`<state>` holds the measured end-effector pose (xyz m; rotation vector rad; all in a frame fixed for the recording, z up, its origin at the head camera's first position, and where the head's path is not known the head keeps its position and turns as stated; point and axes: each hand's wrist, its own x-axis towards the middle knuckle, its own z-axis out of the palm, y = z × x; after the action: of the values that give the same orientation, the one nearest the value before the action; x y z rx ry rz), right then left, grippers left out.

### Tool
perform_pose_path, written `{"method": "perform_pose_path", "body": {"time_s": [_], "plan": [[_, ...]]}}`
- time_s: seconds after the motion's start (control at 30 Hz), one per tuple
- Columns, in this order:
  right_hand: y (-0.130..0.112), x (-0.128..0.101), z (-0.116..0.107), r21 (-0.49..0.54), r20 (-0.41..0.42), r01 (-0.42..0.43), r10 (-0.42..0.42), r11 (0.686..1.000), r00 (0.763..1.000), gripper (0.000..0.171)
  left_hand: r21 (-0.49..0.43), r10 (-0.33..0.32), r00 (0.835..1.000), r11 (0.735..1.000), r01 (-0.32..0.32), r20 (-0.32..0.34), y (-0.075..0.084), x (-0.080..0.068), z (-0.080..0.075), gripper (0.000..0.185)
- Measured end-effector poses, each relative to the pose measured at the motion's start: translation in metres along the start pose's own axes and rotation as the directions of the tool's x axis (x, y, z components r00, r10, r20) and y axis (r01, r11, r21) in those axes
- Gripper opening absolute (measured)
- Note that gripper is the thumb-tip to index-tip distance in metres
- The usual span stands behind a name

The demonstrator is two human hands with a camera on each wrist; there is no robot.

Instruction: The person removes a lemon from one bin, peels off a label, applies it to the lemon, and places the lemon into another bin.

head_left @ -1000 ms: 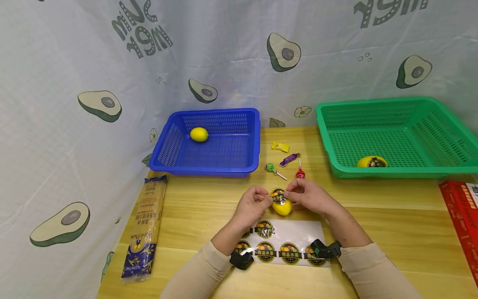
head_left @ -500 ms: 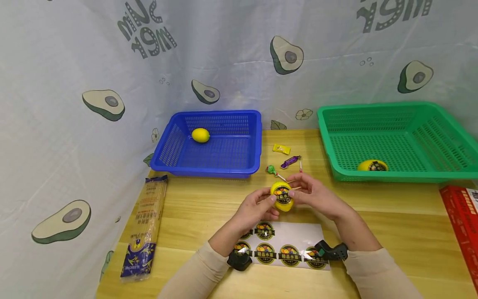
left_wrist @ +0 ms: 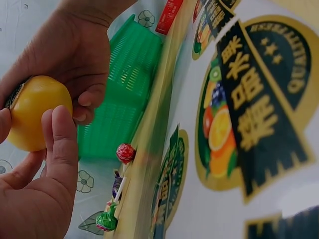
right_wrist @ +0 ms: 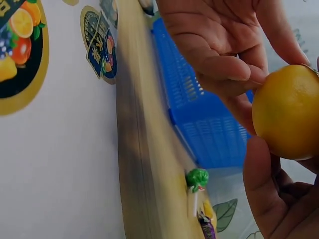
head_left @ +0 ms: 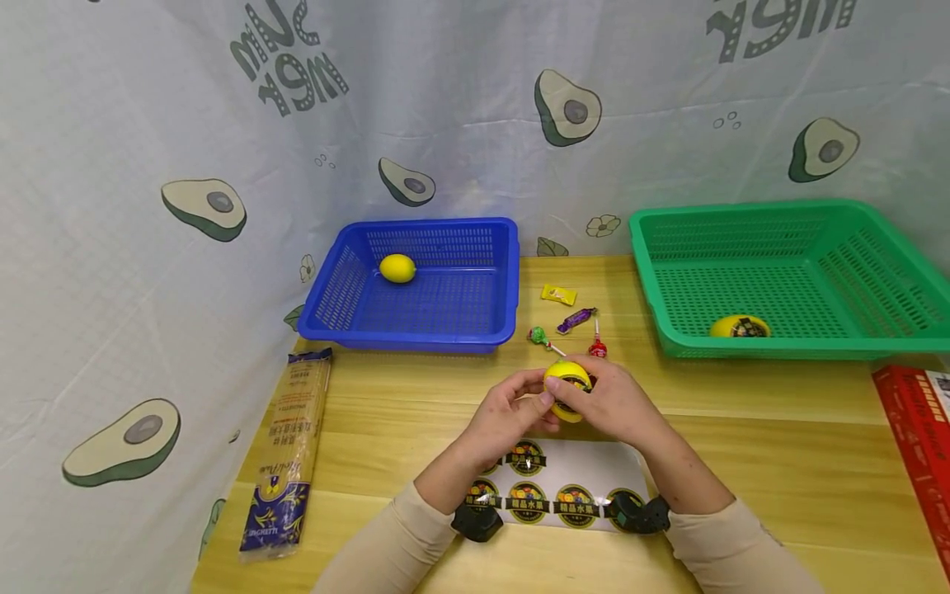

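A yellow lemon [head_left: 570, 369] with a round dark label on its upper face is held between both hands above the table. My left hand [head_left: 512, 417] grips its left side, thumb on the front and fingers beneath. From the right, my right hand [head_left: 622, 404] holds it too, its thumb lying across the label and covering most of it. In the left wrist view the label's edge shows on the lemon [left_wrist: 42, 112] under the right hand. Below the hands lies a white sheet [head_left: 601, 459] bearing several round black-and-gold fruit stickers [head_left: 528, 502].
A blue basket [head_left: 423, 337] holds one plain lemon [head_left: 397, 268]; a green basket [head_left: 772, 346] holds a labelled lemon [head_left: 731, 326]. Between them lie wrapped candies [head_left: 576, 320] and lollipops [head_left: 597, 349]. A spaghetti pack [head_left: 285, 454] is at left, a red box [head_left: 916, 437] at right.
The right hand has gone from fingering the label's edge to laying its thumb over the label. The left hand has come round the lemon's side, and the lemon has been lifted and turned slightly.
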<state>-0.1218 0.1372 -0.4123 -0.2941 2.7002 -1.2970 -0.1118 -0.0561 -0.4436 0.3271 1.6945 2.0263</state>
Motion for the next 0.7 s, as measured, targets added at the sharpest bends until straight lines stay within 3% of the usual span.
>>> {"method": "perform_pose_path", "body": {"time_s": [0.37, 0.7], "plan": [[0.001, 0.000, 0.006, -0.004, -0.087, -0.035, 0.035, 0.999, 0.996, 0.048, 0.020, -0.002, 1.000, 1.000, 0.003, -0.013, -0.001, 0.002, -0.004, 0.045], [0.001, 0.001, 0.011, 0.078, -0.160, -0.118, 0.129, 0.990, 0.979, 0.060, 0.013, -0.009, 1.000, 1.000, 0.009, -0.021, -0.002, 0.003, -0.006, 0.045]]}}
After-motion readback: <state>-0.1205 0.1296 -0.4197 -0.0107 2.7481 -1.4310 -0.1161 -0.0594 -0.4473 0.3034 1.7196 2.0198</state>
